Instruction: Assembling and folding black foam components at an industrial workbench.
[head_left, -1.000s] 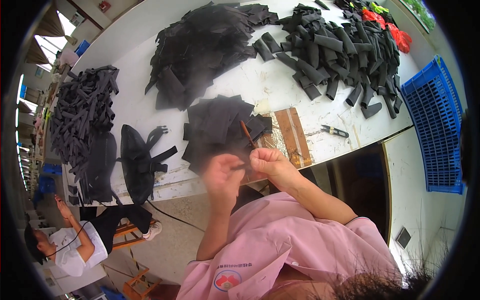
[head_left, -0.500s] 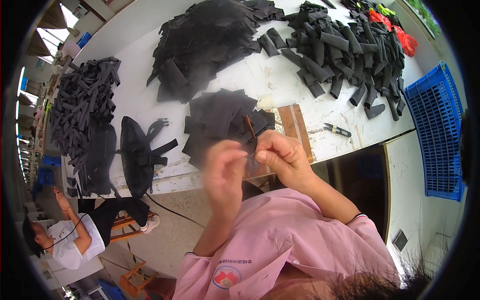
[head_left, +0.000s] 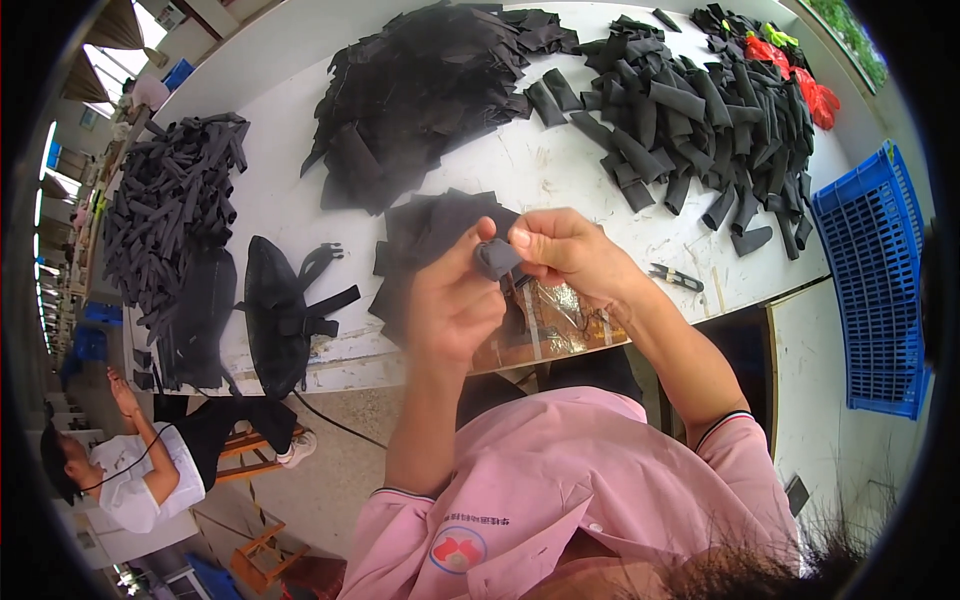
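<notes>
A small dark grey fabric tube [head_left: 496, 259] is held between my two hands, its end facing up. My left hand [head_left: 455, 300] grips it between thumb and curled fingers. On its right side, my right hand [head_left: 567, 252] pinches the edge between thumb and forefinger. Just beyond and partly under my hands lies a loose stack of flat black fabric pieces [head_left: 425, 225]. Below the right hand, a brown wooden board [head_left: 575, 318] with shiny tape lies at the table's front edge.
Black thread snips [head_left: 677, 277] lie at right. A heap of flat black pieces [head_left: 410, 90] and a pile of black tubes [head_left: 690, 110] fill the far side. Narrow black pieces [head_left: 170, 210] and a black strapped pouch [head_left: 275, 315] lie left. A blue crate [head_left: 870, 280] stands right; a person [head_left: 150, 470] sits left.
The fabric tube has come up into clear view between my hands. My left hand has turned and moved up; the right has shifted slightly up. The reddish-brown stick no longer shows.
</notes>
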